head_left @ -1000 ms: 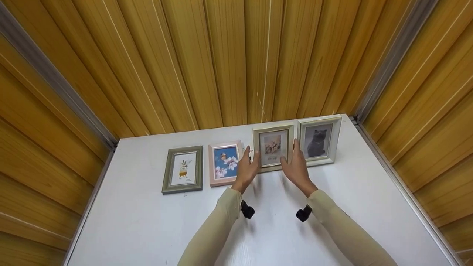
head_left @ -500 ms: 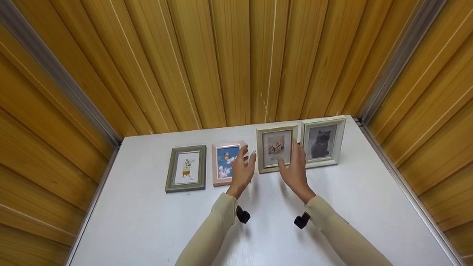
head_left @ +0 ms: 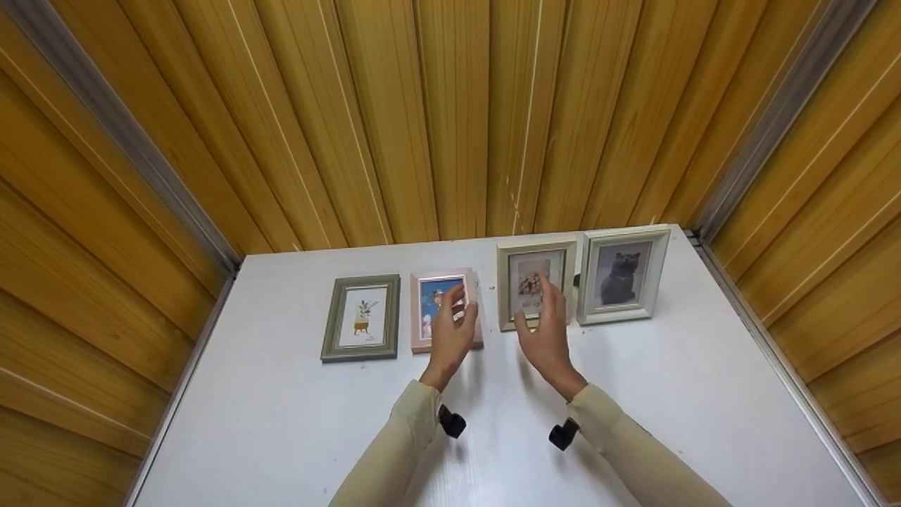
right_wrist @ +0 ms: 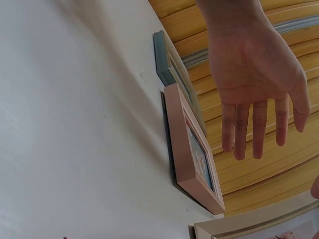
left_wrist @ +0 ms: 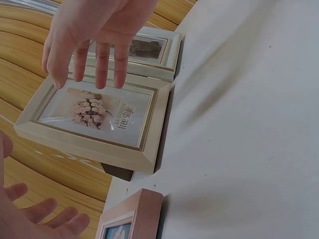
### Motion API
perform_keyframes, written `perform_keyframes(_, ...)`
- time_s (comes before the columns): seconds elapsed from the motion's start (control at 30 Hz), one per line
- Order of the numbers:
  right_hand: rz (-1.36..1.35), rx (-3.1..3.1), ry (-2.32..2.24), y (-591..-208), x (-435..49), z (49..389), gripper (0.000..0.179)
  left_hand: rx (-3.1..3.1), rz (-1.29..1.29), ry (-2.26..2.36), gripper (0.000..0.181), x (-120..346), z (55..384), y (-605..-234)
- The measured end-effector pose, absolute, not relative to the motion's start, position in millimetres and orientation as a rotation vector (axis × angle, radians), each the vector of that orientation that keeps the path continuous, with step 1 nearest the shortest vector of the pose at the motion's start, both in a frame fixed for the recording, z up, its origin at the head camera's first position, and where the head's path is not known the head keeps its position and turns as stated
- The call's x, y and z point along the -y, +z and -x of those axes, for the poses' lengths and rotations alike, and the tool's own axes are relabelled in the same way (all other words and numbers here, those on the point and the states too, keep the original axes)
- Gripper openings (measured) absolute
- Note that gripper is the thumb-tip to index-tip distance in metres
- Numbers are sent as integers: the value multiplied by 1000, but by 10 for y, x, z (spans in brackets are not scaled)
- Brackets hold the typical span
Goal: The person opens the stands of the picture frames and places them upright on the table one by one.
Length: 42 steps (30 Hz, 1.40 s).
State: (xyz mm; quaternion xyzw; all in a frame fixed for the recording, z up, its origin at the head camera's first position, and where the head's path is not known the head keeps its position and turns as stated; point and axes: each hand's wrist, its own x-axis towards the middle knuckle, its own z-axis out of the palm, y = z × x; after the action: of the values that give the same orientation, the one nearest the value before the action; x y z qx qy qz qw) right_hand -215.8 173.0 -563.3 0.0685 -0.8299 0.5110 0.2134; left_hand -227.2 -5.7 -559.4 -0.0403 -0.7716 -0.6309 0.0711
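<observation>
My left hand (head_left: 449, 339) hovers in front of the pink picture frame (head_left: 418, 348), partly covering its blue flower picture. Its fingers are loosely bent and hold nothing. My right hand (head_left: 550, 345) is before the cream picture frame (head_left: 504, 285), fingers spread and thumb apart, gripping nothing. The left wrist view shows a gap between that hand and the cream frame (left_wrist: 134, 152), which stands upright with a bouquet print and a dark back leg. To its right stands a whitish frame (head_left: 590, 282) with a grey cat picture. A green frame (head_left: 332, 320) with a vase picture is farthest left.
All the frames stand in a row towards the far edge of a white table (head_left: 281, 415). Behind it rises a yellow wood-grain panel wall (head_left: 394, 127), with side panels and grey metal posts (head_left: 767, 113) at the corners.
Both hands have come away from the cream frame and drifted left and back towards me. The left hand now overlaps the pink frame. The frames keep their places on the table.
</observation>
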Motion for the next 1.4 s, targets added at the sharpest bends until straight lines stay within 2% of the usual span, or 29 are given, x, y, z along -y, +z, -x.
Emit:
perform_keyframes(0.77,-373,2364,1385,-5587,-1337,2127,73,2271,134,-1750,41,432,2168,-5666)
perform_keyframes(1.4,-442,2552,1335,-5497,-1186,2298,69,2371,33,-1686,52,611,2264,-5655)
